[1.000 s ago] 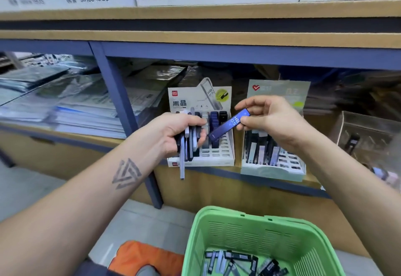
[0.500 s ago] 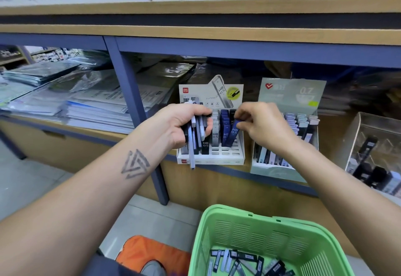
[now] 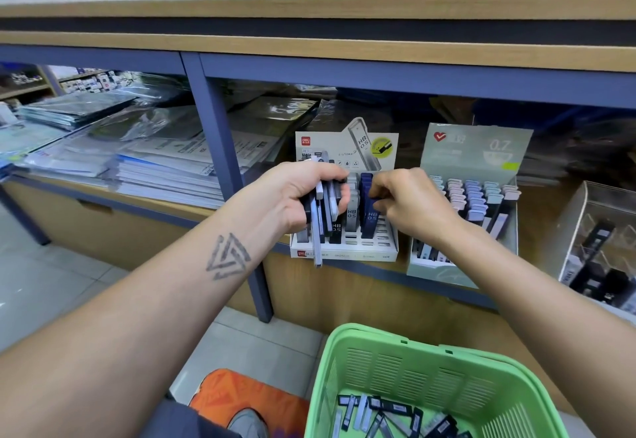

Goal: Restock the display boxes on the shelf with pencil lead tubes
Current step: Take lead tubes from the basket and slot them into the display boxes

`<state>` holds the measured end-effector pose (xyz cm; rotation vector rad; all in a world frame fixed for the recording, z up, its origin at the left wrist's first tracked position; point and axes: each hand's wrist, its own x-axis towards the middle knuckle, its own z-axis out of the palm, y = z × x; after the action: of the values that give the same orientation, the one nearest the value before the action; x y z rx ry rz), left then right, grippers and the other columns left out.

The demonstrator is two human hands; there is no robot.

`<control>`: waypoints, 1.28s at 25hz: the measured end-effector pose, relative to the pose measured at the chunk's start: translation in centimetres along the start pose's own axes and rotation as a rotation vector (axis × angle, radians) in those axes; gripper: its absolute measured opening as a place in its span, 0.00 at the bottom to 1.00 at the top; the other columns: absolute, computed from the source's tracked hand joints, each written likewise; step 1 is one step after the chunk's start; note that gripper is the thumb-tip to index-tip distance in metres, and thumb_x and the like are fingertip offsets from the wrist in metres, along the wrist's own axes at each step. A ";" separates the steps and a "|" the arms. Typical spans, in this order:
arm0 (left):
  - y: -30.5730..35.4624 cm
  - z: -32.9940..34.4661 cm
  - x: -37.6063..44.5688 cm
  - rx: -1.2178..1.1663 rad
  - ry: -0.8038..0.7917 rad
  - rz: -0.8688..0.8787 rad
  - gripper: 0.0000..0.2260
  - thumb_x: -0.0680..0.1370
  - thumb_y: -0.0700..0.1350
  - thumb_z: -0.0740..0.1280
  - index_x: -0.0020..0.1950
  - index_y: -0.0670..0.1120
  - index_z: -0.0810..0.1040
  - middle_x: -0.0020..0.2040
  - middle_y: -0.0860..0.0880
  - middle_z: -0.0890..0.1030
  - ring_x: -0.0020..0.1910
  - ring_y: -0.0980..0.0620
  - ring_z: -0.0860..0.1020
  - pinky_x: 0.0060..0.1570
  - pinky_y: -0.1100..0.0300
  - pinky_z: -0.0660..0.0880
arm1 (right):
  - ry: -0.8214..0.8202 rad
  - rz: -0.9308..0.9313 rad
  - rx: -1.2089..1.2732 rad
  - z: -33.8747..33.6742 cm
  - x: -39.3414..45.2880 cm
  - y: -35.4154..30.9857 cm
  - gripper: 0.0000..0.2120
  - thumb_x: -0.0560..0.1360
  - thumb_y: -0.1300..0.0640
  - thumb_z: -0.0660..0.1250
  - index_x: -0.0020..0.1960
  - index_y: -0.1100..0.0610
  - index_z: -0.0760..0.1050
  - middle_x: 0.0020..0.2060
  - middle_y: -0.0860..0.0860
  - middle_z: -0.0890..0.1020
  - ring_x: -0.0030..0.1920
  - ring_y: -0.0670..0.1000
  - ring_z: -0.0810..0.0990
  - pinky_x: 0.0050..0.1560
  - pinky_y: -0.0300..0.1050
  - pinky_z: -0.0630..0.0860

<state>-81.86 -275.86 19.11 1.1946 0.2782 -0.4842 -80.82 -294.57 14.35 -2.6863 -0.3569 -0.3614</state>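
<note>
Several slim plastic tubes (image 3: 321,210) bunched in left hand (image 3: 296,196); right hand (image 3: 409,205) pinches navy tube (image 3: 370,212) in slotted white display box (image 3: 347,248).

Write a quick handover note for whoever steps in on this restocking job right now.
Left hand: grips a bundle of lead tubes in front of the white display box.
Right hand: fingers curled at a blue tube standing in that box.
Done: white box partly filled; the green box beside it holds many tubes.
Left: slot in the bundle, then the tubes remaining in the green basket.
</note>
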 end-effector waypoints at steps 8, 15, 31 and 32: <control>-0.5 0.7 0.1 -0.096 -0.048 -0.015 0.03 0.78 0.34 0.69 0.50 0.37 0.77 0.36 0.42 0.79 0.32 0.50 0.79 0.34 0.58 0.82 | -0.025 -0.154 -0.300 0.7 -1.0 -0.7 0.12 0.76 0.63 0.64 0.56 0.55 0.83 0.51 0.51 0.75 0.50 0.58 0.78 0.42 0.53 0.78; -1.2 2.5 1.0 -0.171 0.075 0.143 0.02 0.78 0.34 0.70 0.48 0.37 0.77 0.32 0.42 0.78 0.27 0.49 0.78 0.28 0.57 0.79 | -0.380 0.305 1.110 -4.1 -4.8 -3.9 0.13 0.79 0.61 0.69 0.62 0.61 0.72 0.42 0.63 0.86 0.43 0.60 0.87 0.42 0.48 0.83; 0.5 1.3 2.9 -0.270 0.279 0.261 0.07 0.78 0.32 0.66 0.42 0.41 0.72 0.24 0.45 0.74 0.19 0.52 0.71 0.23 0.65 0.72 | -0.418 0.139 0.678 -5.3 -5.8 -2.5 0.46 0.69 0.75 0.74 0.79 0.48 0.60 0.49 0.59 0.83 0.42 0.65 0.86 0.47 0.62 0.84; 0.4 1.3 2.7 -0.245 0.256 0.250 0.08 0.77 0.32 0.66 0.41 0.41 0.72 0.24 0.45 0.73 0.19 0.52 0.71 0.22 0.66 0.71 | -0.413 0.157 0.773 -5.4 -5.8 -2.2 0.51 0.69 0.76 0.73 0.80 0.42 0.56 0.53 0.62 0.79 0.43 0.68 0.86 0.49 0.68 0.82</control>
<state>-79.38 -277.57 18.68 1.0324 0.3897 -0.0744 -87.94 -296.01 18.17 -1.9805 -0.3132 0.3316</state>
